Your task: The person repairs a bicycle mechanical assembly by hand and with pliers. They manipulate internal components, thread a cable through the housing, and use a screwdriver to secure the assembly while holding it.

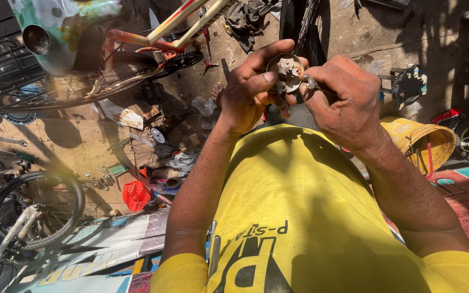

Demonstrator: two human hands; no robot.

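Small round metal hub part (287,71) was held up in front of the chest, above the yellow shirt (299,217), between both hands. It looked like a greasy disc with a stub axle or nut at its centre; exact type could not be told. Left hand (253,89) was closed on it, thumb and index curled around the left rim, other fingers tucked behind. Right hand (343,100) was closed too, pinching a thin metal tool (311,82) whose tip touched the right side of the part, just beside the centre stub. Rest of the tool was hidden in the fist.

Progress, judged only: the part was already off any wheel and in hand, tool tip already seated on it, so the work looked mid-way, fitting or loosening something at the centre. Nothing showed it finished; no loose piece had come away in view.

Around: ground below was strewn with small parts, a red basket (135,195) at lower left, 1 bicycle wheel (36,209) further left, a bicycle frame with chain (137,65) at top left, a yellow bucket (427,138) just right of the right forearm.
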